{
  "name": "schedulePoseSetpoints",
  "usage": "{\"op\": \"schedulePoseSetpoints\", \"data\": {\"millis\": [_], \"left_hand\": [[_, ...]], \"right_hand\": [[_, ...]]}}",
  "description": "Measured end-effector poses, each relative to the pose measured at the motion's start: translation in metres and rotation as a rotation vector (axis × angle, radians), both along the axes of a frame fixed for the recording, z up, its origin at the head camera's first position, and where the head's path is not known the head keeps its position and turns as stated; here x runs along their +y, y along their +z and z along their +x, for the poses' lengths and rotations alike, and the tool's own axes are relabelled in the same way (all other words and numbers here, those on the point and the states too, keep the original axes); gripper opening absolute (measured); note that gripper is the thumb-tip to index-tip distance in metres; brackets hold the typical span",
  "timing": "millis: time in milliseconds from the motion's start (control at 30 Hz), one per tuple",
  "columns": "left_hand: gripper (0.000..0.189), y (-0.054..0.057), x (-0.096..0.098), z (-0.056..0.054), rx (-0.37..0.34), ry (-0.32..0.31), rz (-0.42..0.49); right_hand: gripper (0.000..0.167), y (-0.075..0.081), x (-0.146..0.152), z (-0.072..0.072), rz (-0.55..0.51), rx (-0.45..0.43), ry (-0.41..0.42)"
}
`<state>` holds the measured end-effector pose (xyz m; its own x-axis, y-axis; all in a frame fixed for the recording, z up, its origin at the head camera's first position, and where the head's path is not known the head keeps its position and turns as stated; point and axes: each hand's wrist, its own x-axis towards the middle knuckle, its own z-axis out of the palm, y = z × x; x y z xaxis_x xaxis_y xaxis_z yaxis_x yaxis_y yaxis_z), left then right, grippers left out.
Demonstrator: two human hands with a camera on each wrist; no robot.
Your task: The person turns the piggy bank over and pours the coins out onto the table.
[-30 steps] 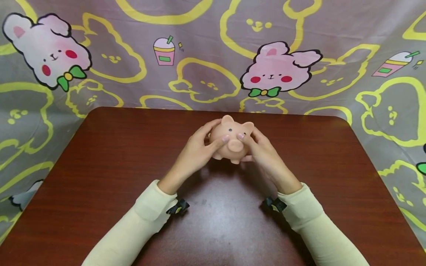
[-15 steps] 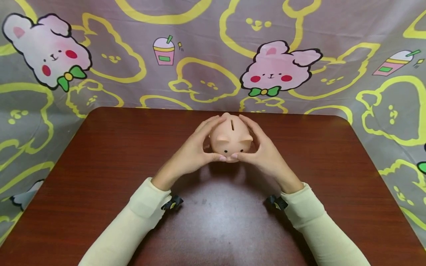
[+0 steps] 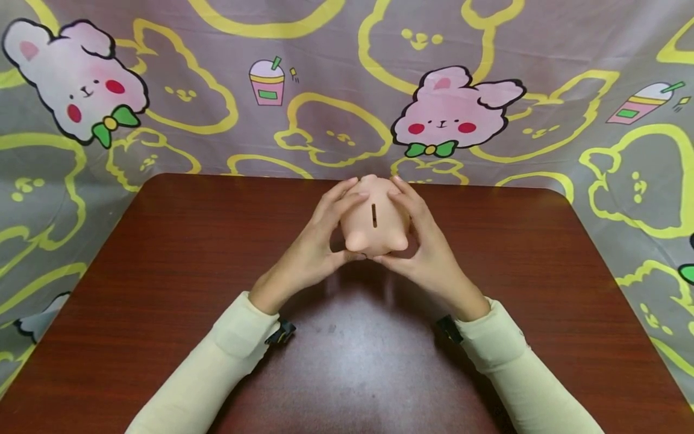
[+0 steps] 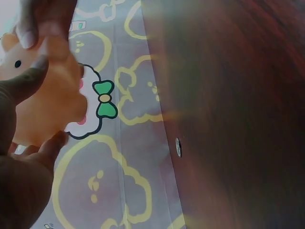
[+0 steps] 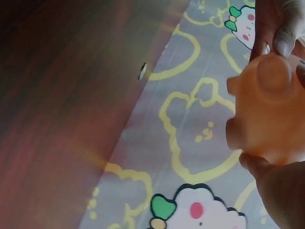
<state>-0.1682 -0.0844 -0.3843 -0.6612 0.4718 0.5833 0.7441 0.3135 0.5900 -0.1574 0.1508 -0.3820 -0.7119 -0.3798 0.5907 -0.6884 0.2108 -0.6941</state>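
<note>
Backdrop cloth [image 3: 336,60], filling the upper frame: lightly creased fabric, yellow outlines and rabbit faces printed on it. It hangs close behind the work, so we would leave the knuckles some room there.

Bench [image 3: 162,271], middle and lower frame: flat, dark red-brown, wood-grained, with a glossy sheen. We would stay low over it in case of a slip.

Cream sleeves [image 3: 184,380], lower left and lower right: thick turned-back cuffs, well apart from the load.

Hands: left hand [image 3: 311,241] and right hand [image 3: 436,247] are both clamped on the piggy bank [image 3: 386,224], one per flank, thumbs at the face end, fingers spread toward the rump. We judge a light, even squeeze best, both wrists turning together so the round body cannot roll.

Piggy bank: just above centre of the head frame, held up off the bench. Near-spherical, peach, softly shiny; moulded plastic or vinyl, we think, and probably a bit slick.

Ears [image 3: 398,242]: smooth blunt nubs, poor holds.

Slot [image 3: 374,215]: narrow, dark, straight-sided, facing up. Fingertips are best off it.

Coin-like disc [image 4: 178,147], right of centre in the left wrist view: thin, silvery, lying near the bench edge; we would avoid knocking it.
</note>
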Motion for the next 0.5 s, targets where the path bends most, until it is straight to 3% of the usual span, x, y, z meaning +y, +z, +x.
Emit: {"op": "schedulePoseSetpoints", "data": {"millis": [100,200,500], "left_hand": [[0.098,-0.0007,-0.0003,-0.0006,0.045,0.008,0.001],[0.1,-0.0013,-0.0001,-0.0006,0.031,0.009,-0.001],[0.103,-0.0067,0.0017,-0.0033,-0.257,-0.078,0.11]], "right_hand": [[0.1,0.0016,-0.0005,0.0006,0.051,0.095,-0.04],[0.1,0.0025,-0.0002,0.0009,0.076,0.107,-0.054],[0.098,0.002,0.0025,0.0019,0.077,-0.012,-0.108]]}}
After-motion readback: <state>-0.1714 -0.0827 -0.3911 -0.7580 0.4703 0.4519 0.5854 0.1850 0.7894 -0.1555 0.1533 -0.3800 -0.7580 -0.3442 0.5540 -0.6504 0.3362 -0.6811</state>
